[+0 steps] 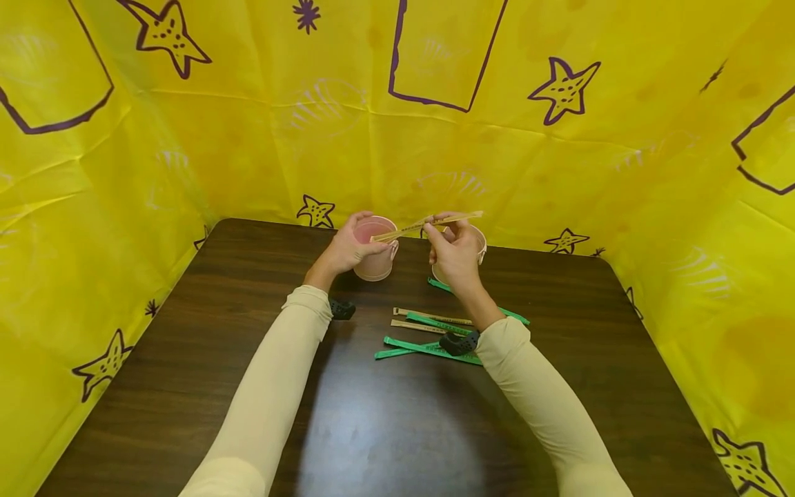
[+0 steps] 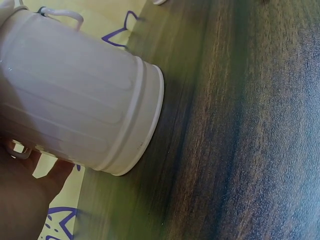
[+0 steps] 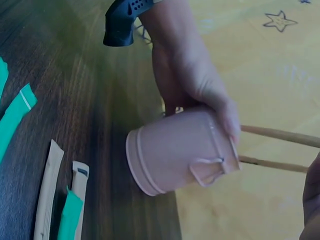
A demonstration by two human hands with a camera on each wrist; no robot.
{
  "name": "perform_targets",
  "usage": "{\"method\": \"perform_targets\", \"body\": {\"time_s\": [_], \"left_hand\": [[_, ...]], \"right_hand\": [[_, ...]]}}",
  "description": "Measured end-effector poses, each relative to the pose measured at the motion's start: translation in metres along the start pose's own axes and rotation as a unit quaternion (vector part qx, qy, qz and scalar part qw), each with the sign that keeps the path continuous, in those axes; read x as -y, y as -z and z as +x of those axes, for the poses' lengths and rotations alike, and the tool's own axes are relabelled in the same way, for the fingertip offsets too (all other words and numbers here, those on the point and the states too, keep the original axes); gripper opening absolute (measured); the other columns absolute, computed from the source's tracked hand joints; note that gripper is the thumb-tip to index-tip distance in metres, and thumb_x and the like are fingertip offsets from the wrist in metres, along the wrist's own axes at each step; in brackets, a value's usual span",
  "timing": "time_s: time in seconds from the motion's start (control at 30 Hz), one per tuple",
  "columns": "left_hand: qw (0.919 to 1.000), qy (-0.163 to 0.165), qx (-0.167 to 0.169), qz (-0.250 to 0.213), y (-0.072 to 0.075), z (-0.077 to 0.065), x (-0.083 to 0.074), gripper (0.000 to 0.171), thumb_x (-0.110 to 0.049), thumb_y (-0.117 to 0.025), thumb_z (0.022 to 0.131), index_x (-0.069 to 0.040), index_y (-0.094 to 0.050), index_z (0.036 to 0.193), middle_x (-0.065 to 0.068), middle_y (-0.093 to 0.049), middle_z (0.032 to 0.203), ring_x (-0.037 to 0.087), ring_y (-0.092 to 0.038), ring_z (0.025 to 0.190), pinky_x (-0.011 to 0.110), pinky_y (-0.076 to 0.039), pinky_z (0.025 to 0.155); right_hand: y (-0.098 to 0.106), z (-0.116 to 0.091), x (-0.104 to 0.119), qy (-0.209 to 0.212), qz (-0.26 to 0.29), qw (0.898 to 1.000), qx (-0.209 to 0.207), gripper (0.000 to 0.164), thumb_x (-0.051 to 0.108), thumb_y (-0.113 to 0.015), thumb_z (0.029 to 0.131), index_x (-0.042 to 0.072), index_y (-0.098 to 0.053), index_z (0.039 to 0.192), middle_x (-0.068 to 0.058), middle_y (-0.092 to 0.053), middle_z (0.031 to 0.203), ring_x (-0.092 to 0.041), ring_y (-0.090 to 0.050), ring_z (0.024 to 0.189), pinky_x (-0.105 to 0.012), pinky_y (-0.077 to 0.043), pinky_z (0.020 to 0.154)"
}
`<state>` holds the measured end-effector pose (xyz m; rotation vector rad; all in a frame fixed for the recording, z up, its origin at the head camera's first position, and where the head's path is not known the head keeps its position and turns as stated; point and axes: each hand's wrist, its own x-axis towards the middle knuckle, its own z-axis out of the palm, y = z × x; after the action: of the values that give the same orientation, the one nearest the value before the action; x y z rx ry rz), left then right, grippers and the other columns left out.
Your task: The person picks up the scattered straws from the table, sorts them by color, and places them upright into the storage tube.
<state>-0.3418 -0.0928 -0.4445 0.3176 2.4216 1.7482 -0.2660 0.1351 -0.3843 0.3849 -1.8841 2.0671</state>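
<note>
In the head view my left hand [image 1: 350, 245] grips a pink pail [image 1: 375, 268] with small side handles, thumb near its rim. The pail [image 2: 75, 85] fills the upper left of the left wrist view. My right hand [image 1: 456, 259] pinches slender tan paper packets [image 1: 413, 227] with dark print. Their left ends reach the mouth of the pink pail; the right wrist view shows two tan lengths between the pail [image 3: 185, 150] and the right hand [image 3: 312, 200]. A second, pale pail [image 1: 477, 241] stands behind the right hand, largely covered by it.
On the dark wooden table [image 1: 248, 331], several green packets [image 1: 428, 347] and tan packets [image 1: 413, 324] lie below the right hand, some crossing. One green packet [image 1: 515, 317] reaches under the right wrist. A yellow patterned cloth [image 1: 348, 152] hangs around the table's back and sides.
</note>
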Motion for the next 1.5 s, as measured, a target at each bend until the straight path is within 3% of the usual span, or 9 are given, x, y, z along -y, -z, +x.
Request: {"method": "perform_targets", "body": {"time_s": [0.27, 0.5, 0.67, 1.07, 1.23, 1.5], "left_hand": [[0.9999, -0.007, -0.006, -0.012, -0.001, 0.003, 0.0, 0.088, -0.03, -0.086, 0.083, -0.02, -0.035, 0.154, 0.013, -0.05, 0.149, 0.031, -0.05, 0.136, 0.05, -0.04, 0.117], [0.9998, -0.01, 0.001, -0.015, 0.0, 0.003, -0.001, 0.09, -0.031, -0.085, 0.084, -0.018, -0.032, 0.156, 0.016, -0.047, 0.151, 0.034, -0.049, 0.137, 0.051, -0.04, 0.117], [0.9997, -0.015, 0.005, -0.017, -0.001, 0.003, -0.001, 0.09, -0.03, -0.085, 0.085, -0.017, -0.031, 0.156, 0.016, -0.047, 0.151, 0.035, -0.05, 0.136, 0.051, -0.04, 0.117], [0.9997, -0.013, 0.006, -0.022, -0.002, 0.004, -0.001, 0.09, -0.029, -0.086, 0.084, -0.018, -0.032, 0.155, 0.015, -0.049, 0.15, 0.033, -0.049, 0.137, 0.05, -0.038, 0.118], [0.9997, -0.009, 0.001, -0.021, -0.002, 0.003, -0.001, 0.088, -0.029, -0.086, 0.083, -0.02, -0.035, 0.153, 0.014, -0.05, 0.148, 0.032, -0.05, 0.136, 0.051, -0.039, 0.117], [1.0, -0.003, -0.002, -0.008, 0.0, 0.0, 0.0, 0.089, -0.032, -0.086, 0.083, -0.021, -0.034, 0.154, 0.013, -0.049, 0.15, 0.032, -0.049, 0.137, 0.052, -0.038, 0.117]], "right_hand": [[-0.016, 0.01, -0.014, -0.038, -0.024, 0.999, 0.007, 0.025, 0.002, -0.064, 0.098, -0.001, -0.055, 0.121, 0.003, -0.065, 0.106, -0.005, -0.049, 0.048, -0.019, -0.048, 0.046], [-0.023, 0.017, -0.027, -0.08, -0.043, 0.996, 0.024, 0.028, 0.002, -0.063, 0.098, -0.001, -0.054, 0.124, -0.013, -0.066, 0.115, -0.006, -0.051, 0.051, -0.02, -0.049, 0.047], [-0.025, 0.018, -0.032, -0.107, -0.059, 0.992, 0.028, 0.032, 0.005, -0.065, 0.099, -0.002, -0.053, 0.127, -0.016, -0.063, 0.12, -0.008, -0.051, 0.051, -0.018, -0.049, 0.047], [-0.017, 0.012, -0.032, -0.104, -0.083, 0.99, 0.04, 0.04, 0.006, -0.07, 0.096, 0.0, -0.052, 0.131, -0.021, -0.061, 0.121, -0.006, -0.05, 0.051, -0.021, -0.047, 0.048], [-0.001, 0.003, -0.027, -0.097, -0.139, 0.982, 0.077, 0.042, 0.009, -0.069, 0.097, -0.001, -0.049, 0.133, -0.024, -0.057, 0.13, -0.008, -0.049, 0.053, -0.021, -0.046, 0.05], [0.024, -0.014, -0.022, -0.072, -0.251, 0.956, 0.133, 0.042, 0.013, -0.07, 0.097, -0.001, -0.054, 0.133, -0.018, -0.058, 0.131, -0.014, -0.047, 0.062, -0.022, -0.042, 0.057]]}}
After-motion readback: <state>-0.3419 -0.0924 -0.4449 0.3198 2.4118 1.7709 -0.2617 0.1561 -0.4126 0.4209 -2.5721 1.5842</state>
